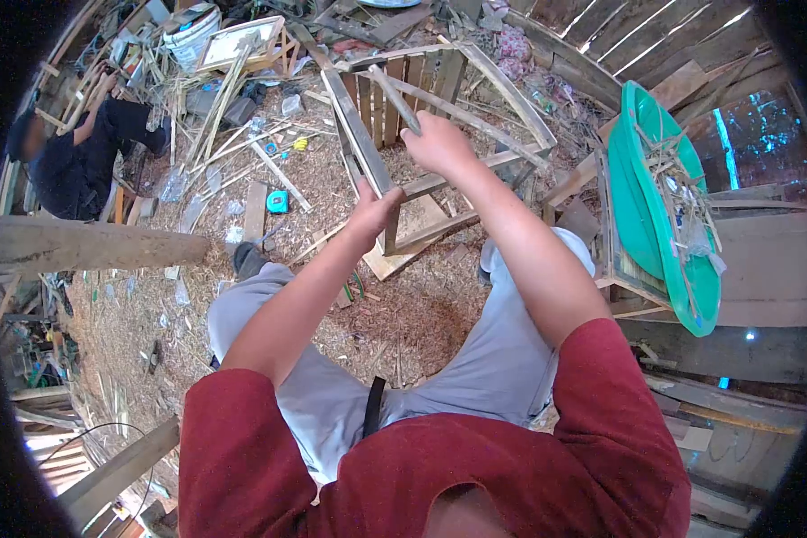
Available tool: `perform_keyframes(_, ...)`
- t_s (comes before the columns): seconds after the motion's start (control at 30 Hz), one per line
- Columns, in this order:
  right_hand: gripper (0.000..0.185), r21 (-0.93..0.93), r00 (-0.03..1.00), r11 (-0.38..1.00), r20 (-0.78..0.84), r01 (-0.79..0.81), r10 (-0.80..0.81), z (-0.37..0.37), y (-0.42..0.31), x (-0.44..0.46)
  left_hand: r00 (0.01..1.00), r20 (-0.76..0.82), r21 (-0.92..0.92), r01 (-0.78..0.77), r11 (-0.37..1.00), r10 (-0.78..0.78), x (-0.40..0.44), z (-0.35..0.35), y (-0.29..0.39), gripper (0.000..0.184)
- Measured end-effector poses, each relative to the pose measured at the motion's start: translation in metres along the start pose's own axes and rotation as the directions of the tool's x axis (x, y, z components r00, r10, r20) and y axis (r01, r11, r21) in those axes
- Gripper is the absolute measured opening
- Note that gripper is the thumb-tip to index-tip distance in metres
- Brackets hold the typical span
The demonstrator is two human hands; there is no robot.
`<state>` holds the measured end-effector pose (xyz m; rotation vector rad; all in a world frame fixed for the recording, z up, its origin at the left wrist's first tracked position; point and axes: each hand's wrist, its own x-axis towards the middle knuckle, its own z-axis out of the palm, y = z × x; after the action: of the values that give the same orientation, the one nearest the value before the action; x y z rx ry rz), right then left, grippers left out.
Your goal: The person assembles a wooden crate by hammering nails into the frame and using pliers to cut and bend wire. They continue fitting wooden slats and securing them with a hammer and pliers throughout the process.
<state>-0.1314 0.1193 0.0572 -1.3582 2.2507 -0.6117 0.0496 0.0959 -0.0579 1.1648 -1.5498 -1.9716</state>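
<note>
A wooden frame made of thin slats stands on the ground in front of me, with upright slats at its far side. My left hand is closed around the near left corner of this frame. Above the frame's middle, my right hand is wrapped around a grey, stick-like bar that points up and to the left. The bar's lower end is hidden in my fist, so I cannot tell what tool it is, if any. Under the frame's near corner lies a flat board.
A teal tape measure lies left of the frame among wood shavings and loose sticks. To the right stands a green plastic tub with scraps. At far left a co-worker sits low. A thick beam juts in from the left.
</note>
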Motion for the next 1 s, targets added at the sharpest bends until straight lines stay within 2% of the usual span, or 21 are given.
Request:
perform_keyframes(0.17, 0.036, 0.092, 0.987, 0.995, -0.159, 0.025, -0.01, -0.007, 0.024, -0.03, 1.0, -0.012, -0.045, 0.003, 0.999, -0.003, 0.003, 0.003, -0.002, 0.065)
perform_keyframes(0.23, 0.035, 0.136, 0.987, 0.99, -0.163, 0.025, -0.003, -0.014, 0.037, -0.044, 1.0, -0.016, -0.079, -0.013, 0.997, 0.012, -0.001, 0.006, 0.006, 0.067)
perform_keyframes(0.33, 0.035, 0.151, 0.986, 0.988, -0.165, 0.027, -0.001, -0.029, 0.056, -0.065, 0.99, -0.111, 0.039, 0.097, 0.994, -0.092, -0.01, 0.011, 0.023, 0.07)
perform_keyframes(0.37, 0.035, 0.123, 0.983, 0.992, -0.181, 0.033, -0.011, -0.035, 0.06, -0.073, 0.984, -0.147, 0.212, 0.131, 0.968, -0.101, -0.008, 0.007, 0.032, 0.079)
perform_keyframes(0.43, 0.036, 0.077, 0.973, 0.995, -0.226, 0.067, -0.048, -0.043, 0.067, -0.079, 0.971, -0.238, 0.48, 0.128, 0.868, -0.011, -0.01, 0.005, 0.048, 0.083)
perform_keyframes(0.5, 0.035, 0.178, 0.985, 0.983, -0.171, 0.049, -0.018, -0.044, 0.071, -0.081, 0.954, -0.282, 0.663, 0.12, 0.739, 0.099, -0.024, -0.004, 0.059, 0.09)
perform_keyframes(0.57, 0.036, 0.261, 0.992, 0.964, -0.124, 0.04, -0.008, -0.047, 0.06, -0.088, 0.923, -0.308, 0.603, 0.001, 0.797, 0.232, -0.054, -0.015, 0.072, 0.077)
perform_keyframes(0.67, 0.041, 0.241, 0.993, 0.967, -0.1, 0.086, -0.063, -0.036, 0.039, -0.089, 0.856, -0.305, 0.502, -0.228, 0.834, 0.417, -0.142, -0.043, 0.095, 0.05)
perform_keyframes(0.73, 0.046, 0.358, 0.979, 0.912, -0.085, 0.201, -0.183, -0.016, 0.026, -0.085, 0.751, -0.468, 0.478, -0.229, 0.848, 0.467, -0.253, -0.039, 0.135, 0.036)
perform_keyframes(0.8, 0.049, 0.42, 0.963, 0.883, 0.068, 0.211, -0.262, -0.008, 0.005, -0.092, 0.603, -0.593, 0.561, -0.165, 0.811, 0.533, -0.341, -0.077, 0.131, 0.033)
perform_keyframes(0.87, 0.047, 0.42, 0.91, 0.852, 0.126, 0.313, -0.396, 0.012, -0.006, -0.093, 0.484, -0.771, 0.391, -0.155, 0.907, 0.415, -0.425, -0.1, 0.139, 0.03)
perform_keyframes(0.93, 0.045, 0.397, 0.842, 0.857, 0.286, 0.329, -0.456, 0.012, -0.026, -0.116, 0.323, -0.825, 0.442, -0.14, 0.886, 0.463, -0.487, -0.151, 0.127, 0.033)
perform_keyframes(1.0, 0.042, 0.358, 0.78, 0.866, 0.4, 0.35, -0.481, 0.02, -0.038, -0.134, 0.157, -0.908, 0.377, -0.102, 0.921, 0.389, -0.527, -0.17, 0.121, 0.037)
